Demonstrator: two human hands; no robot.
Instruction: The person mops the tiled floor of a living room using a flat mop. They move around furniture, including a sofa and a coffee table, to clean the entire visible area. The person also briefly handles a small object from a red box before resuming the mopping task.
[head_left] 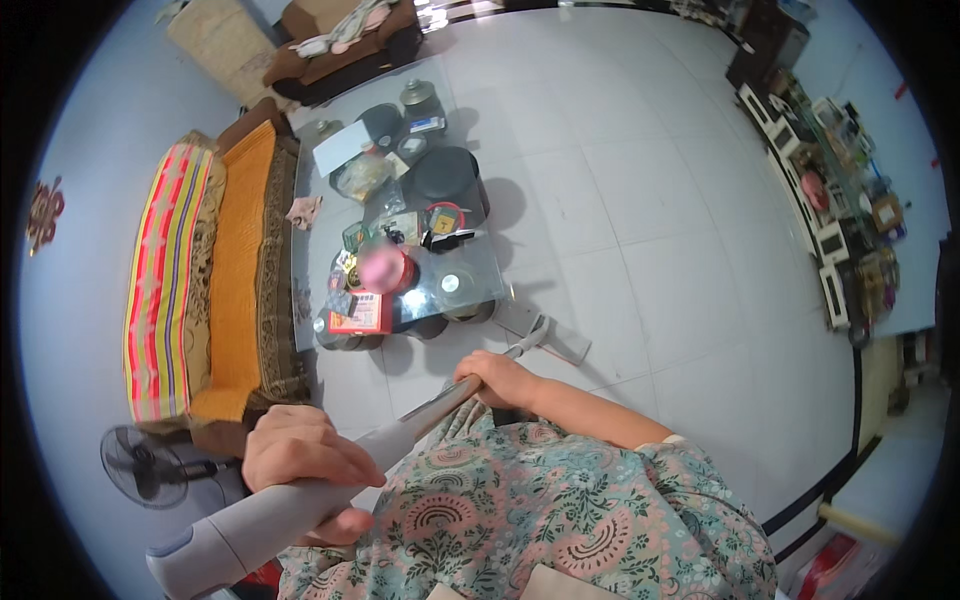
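A long light-grey flat mop (405, 430) runs slantwise across the lower middle, its thick upper end close to me at the lower left. My left hand (305, 455) is wrapped around that thick grip. Farther down the pole, my right hand (497, 379) is closed around the shaft. The flat pale mop head (563, 341) rests on the tiled floor, just off the near right corner of the glass table (478, 262). Part of the head lies under or behind the table's edge.
On the table stand a red box (362, 314), a pink-topped round container (384, 268), bags and jars. Dark stools (447, 173) sit beneath the glass. An orange-covered sofa (240, 270) and a standing fan (145, 467) are at left; a cluttered low cabinet (800, 190) lines the right wall.
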